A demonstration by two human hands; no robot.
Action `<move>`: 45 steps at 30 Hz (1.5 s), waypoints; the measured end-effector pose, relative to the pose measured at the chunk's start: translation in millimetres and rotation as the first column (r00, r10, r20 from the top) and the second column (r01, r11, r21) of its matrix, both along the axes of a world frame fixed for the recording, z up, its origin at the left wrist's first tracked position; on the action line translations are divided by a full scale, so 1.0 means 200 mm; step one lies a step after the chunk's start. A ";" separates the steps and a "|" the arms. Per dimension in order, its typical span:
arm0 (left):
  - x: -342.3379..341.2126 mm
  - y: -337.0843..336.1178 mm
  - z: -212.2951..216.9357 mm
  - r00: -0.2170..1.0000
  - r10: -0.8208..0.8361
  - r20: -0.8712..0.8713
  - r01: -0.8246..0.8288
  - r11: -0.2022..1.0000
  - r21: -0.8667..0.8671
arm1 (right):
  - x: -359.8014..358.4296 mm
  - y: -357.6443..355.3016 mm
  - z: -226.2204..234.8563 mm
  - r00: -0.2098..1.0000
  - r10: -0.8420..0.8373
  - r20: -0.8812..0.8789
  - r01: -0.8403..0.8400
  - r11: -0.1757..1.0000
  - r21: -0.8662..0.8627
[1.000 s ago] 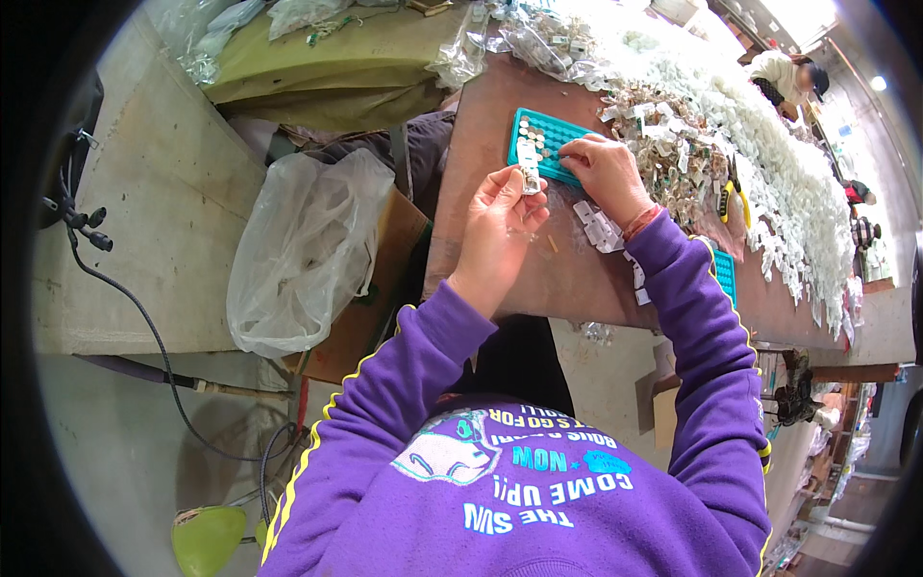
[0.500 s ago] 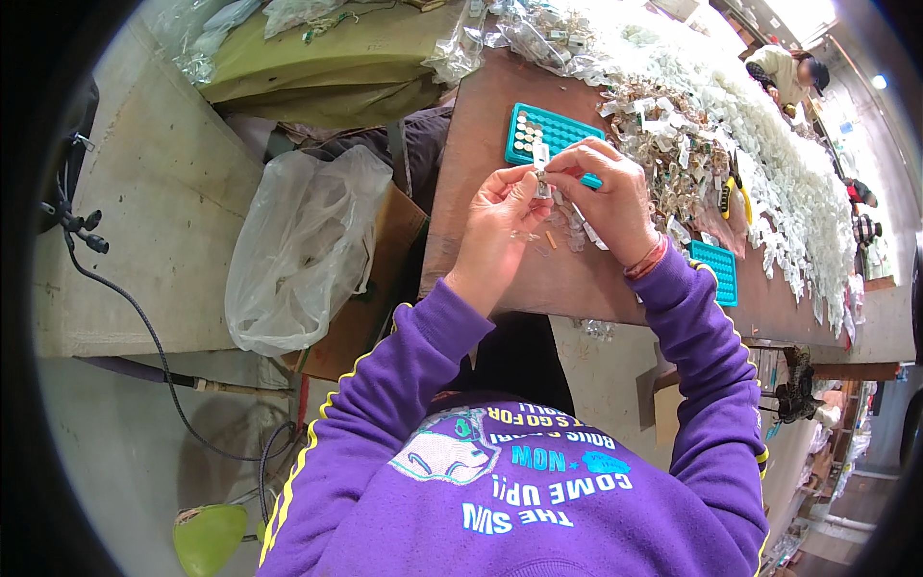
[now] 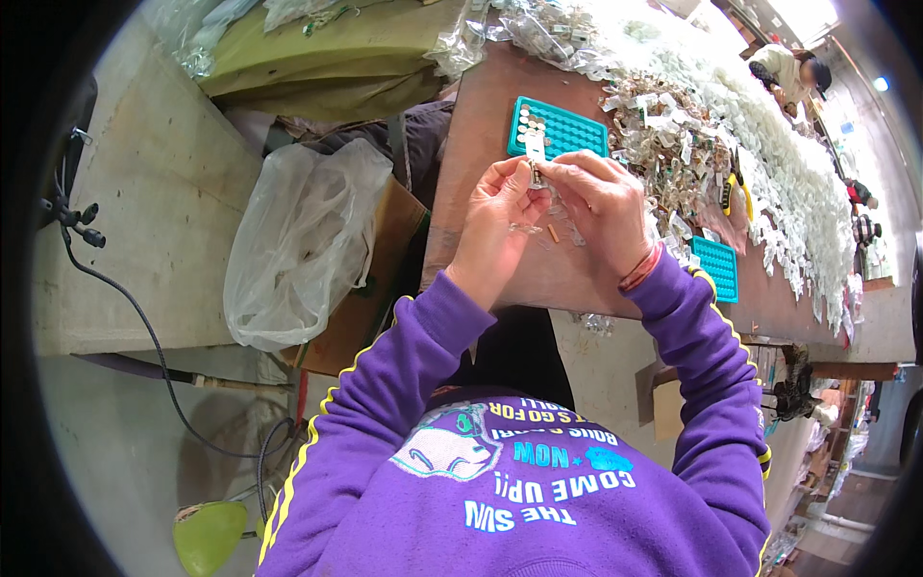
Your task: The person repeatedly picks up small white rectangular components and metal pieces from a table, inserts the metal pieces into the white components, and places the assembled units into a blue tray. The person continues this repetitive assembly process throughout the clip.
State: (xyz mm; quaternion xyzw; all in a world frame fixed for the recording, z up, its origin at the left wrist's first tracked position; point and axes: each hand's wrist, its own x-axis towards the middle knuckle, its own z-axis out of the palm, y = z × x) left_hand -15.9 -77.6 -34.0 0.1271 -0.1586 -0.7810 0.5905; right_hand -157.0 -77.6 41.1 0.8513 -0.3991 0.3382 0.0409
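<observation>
Between my two hands is a small pale plastic piece [image 3: 536,146] with a darker, metallic-looking part at its lower end. My left hand [image 3: 500,216] pinches it from the left. The fingers of my right hand [image 3: 606,207] close on it from the right, near its middle. Just beyond the fingertips lies a teal tray [image 3: 577,135] with rows of small pockets; several round, coin-like discs [image 3: 525,122] sit in its left end. Below my hands, small clear scraps and a short orange-brown strip [image 3: 553,233] lie on the brown table [image 3: 490,87].
Clear plastic pieces [image 3: 711,106] form a big heap along the table's far right, with small circuit parts [image 3: 644,106] before it. Yellow-handled pliers [image 3: 738,192] and a second teal tray [image 3: 714,269] lie right. A plastic bag [image 3: 303,240] hangs left. Another person [image 3: 784,72] sits far right.
My right hand has turned and lowered slightly, its fingers now flatter over the piece. The piece has shifted a little down and left. Both hands stay together on it.
</observation>
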 end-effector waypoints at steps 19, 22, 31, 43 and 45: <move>0.02 0.19 0.10 0.935 -0.339 -0.105 0.329 0.939 -0.104 | 0.02 0.22 0.08 0.867 -0.311 0.388 0.119 0.887 0.446; 0.03 0.21 0.10 0.941 -0.318 -0.118 0.316 0.948 -0.034 | 0.05 0.27 0.03 0.951 -0.074 0.300 0.075 0.997 0.010; 0.04 0.24 0.12 0.847 -0.396 -0.353 0.400 0.914 -0.066 | 0.00 0.28 0.07 0.993 0.100 0.060 -0.098 0.995 -0.026; 0.09 0.27 0.20 0.889 -0.136 0.438 0.218 0.966 -0.141 | -0.02 0.33 0.05 0.999 0.034 0.011 -0.034 0.999 0.015; 0.09 0.28 0.18 0.917 -0.202 0.343 0.250 0.963 -0.103 | -0.03 0.34 0.05 0.999 0.005 -0.052 -0.002 0.999 0.050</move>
